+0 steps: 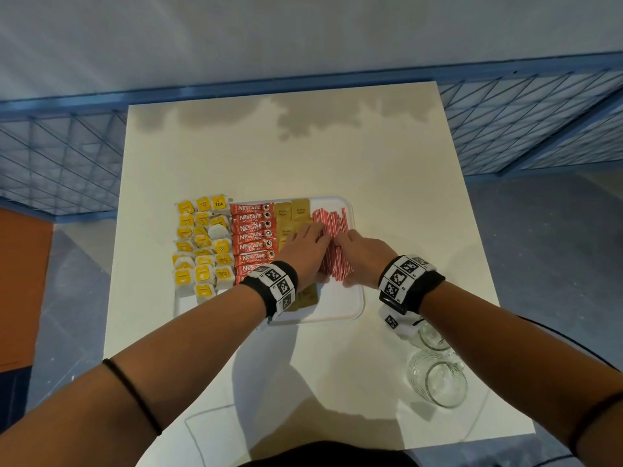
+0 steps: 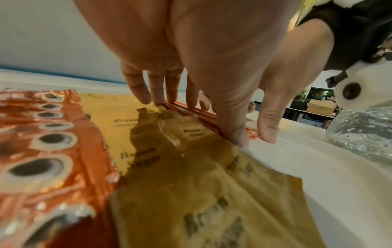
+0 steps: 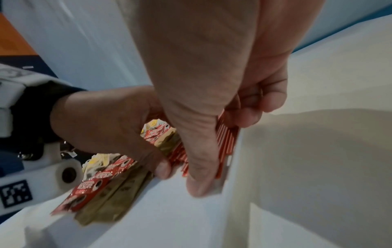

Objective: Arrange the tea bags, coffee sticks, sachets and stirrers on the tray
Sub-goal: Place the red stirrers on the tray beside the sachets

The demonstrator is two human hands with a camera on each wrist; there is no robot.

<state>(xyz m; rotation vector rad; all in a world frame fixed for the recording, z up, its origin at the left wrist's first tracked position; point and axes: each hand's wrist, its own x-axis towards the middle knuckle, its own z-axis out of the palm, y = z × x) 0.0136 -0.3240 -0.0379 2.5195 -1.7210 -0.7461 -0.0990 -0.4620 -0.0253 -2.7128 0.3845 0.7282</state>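
A white tray (image 1: 350, 305) lies on the cream table. From left to right it carries yellow tea bags (image 1: 202, 244), red coffee sticks (image 1: 251, 237), brown sugar sachets (image 1: 291, 214) and red-and-white stirrers (image 1: 333, 220). My left hand (image 1: 303, 251) lies over the sachets with straight fingers against the left side of the stirrer bundle (image 2: 203, 119), its thumb down at the bundle's near end. My right hand (image 1: 362, 256) holds the bundle from the right. Its fingers curl over the stirrers (image 3: 227, 139) and its thumb touches the tray floor. Both hands hide the middle of the bundle.
Two clear glass mugs (image 1: 441, 379) stand on the table's near right corner, just under my right wrist. A thin cable (image 1: 209, 433) loops across the table's front edge. Blue mesh fencing (image 1: 539, 123) runs behind the table (image 1: 303, 156).
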